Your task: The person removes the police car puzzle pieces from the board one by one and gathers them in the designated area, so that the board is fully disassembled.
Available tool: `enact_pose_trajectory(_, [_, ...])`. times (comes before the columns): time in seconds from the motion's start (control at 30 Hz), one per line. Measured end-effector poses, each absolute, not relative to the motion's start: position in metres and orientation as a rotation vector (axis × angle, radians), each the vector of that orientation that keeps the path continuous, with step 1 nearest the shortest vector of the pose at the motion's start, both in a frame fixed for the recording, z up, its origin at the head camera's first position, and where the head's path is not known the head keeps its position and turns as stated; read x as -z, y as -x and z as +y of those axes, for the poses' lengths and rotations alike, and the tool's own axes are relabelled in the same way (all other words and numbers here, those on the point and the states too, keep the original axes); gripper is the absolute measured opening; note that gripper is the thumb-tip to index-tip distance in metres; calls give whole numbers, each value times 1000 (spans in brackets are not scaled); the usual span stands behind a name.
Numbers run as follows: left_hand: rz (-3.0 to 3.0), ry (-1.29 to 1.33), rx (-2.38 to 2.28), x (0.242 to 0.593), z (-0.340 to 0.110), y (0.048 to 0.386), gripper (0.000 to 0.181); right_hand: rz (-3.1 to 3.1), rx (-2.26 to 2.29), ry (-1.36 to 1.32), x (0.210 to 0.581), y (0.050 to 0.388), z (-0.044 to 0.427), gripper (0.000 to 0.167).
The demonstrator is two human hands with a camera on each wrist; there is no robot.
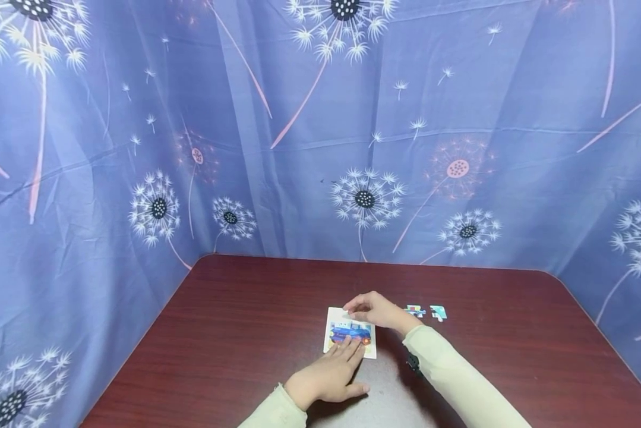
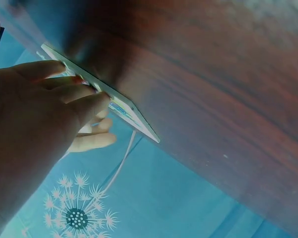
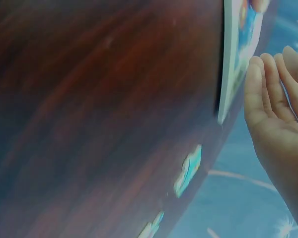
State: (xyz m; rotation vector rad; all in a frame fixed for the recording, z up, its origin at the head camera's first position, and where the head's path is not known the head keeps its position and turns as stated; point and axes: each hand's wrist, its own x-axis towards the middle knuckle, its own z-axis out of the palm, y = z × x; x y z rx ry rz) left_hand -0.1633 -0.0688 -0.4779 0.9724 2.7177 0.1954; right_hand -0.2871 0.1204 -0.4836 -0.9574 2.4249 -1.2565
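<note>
A square jigsaw board (image 1: 373, 353) with a white border lies on the table, showing a blue vehicle picture. My left hand (image 1: 331, 371) rests palm down at its near edge, straight fingers pressing on the picture and thumb out to the side. Over the board's far part is my right hand (image 1: 376, 310), its fingers bent toward the thumb. In the right wrist view the right hand (image 3: 275, 104) has its fingertips close to the board (image 3: 229, 74); whether a small piece sits between them is hidden.
Two loose puzzle pieces lie right of the board: a multicoloured one (image 1: 415, 310), partly behind the right wrist, and a turquoise one (image 1: 438, 312). The dark red wooden table (image 1: 234, 333) is backed by a blue dandelion-print curtain (image 1: 299, 196).
</note>
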Motion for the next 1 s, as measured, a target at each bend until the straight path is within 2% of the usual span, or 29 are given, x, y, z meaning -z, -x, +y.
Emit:
enact_pose_trajectory(0.27, [2709,-978,-199,479,-68,164,74,2433,1207,1028,492,289,107,17])
enact_pose_trajectory(1.0, [2690,-944,-227,478,-67,167,72,2359,1200,924,493,287,92,13])
